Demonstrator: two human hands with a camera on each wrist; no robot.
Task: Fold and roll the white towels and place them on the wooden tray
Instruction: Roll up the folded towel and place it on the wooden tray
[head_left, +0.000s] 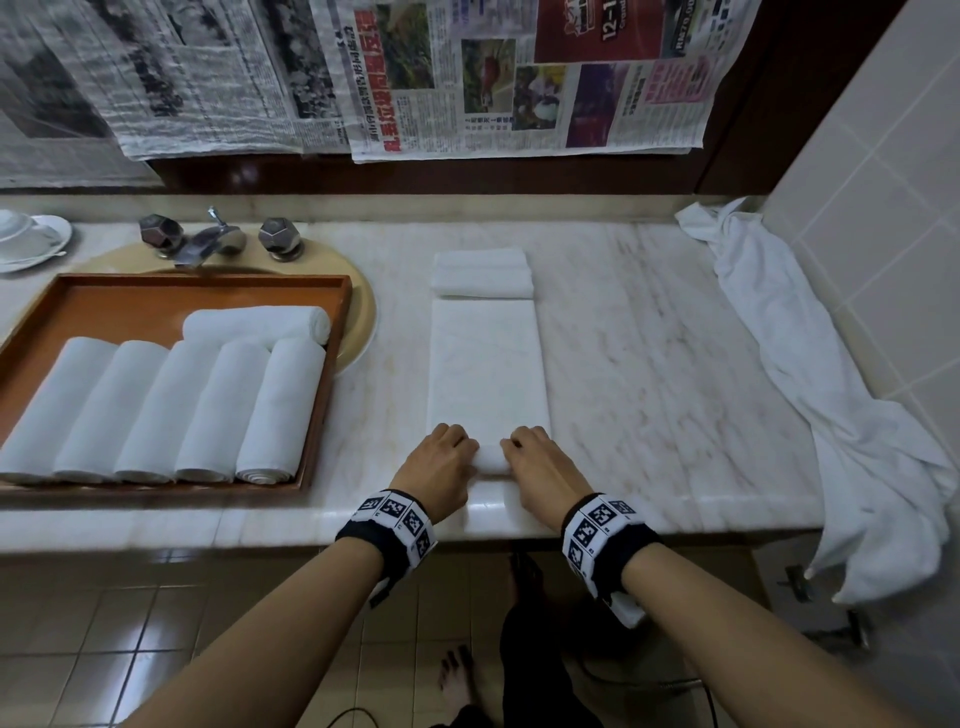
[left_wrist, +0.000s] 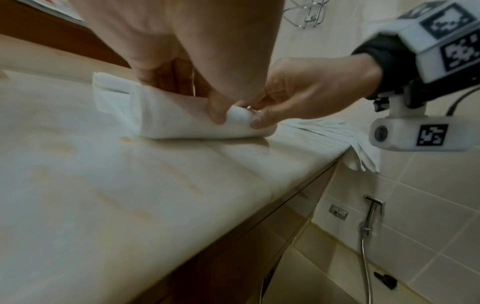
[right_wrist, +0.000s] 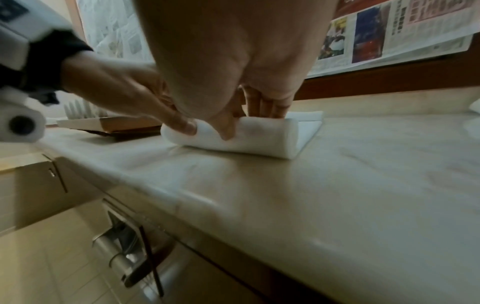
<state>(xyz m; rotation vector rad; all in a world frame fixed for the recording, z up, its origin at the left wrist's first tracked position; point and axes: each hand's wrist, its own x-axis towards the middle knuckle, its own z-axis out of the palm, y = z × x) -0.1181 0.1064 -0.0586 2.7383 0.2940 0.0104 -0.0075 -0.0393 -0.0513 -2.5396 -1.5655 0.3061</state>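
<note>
Rolling step just begun: left hand (head_left: 440, 462) and right hand (head_left: 540, 464) both pinch the started roll at the near end of the folded towel (head_left: 487, 369) on the tabletop (head_left: 649, 364); next, roll evenly away, then transfer to the wooden tray (head_left: 208, 283).

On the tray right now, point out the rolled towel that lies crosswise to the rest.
The far roll, behind the row on the tray. It lies left to right; the five rolls in front lie side by side, pointing away.
</note>
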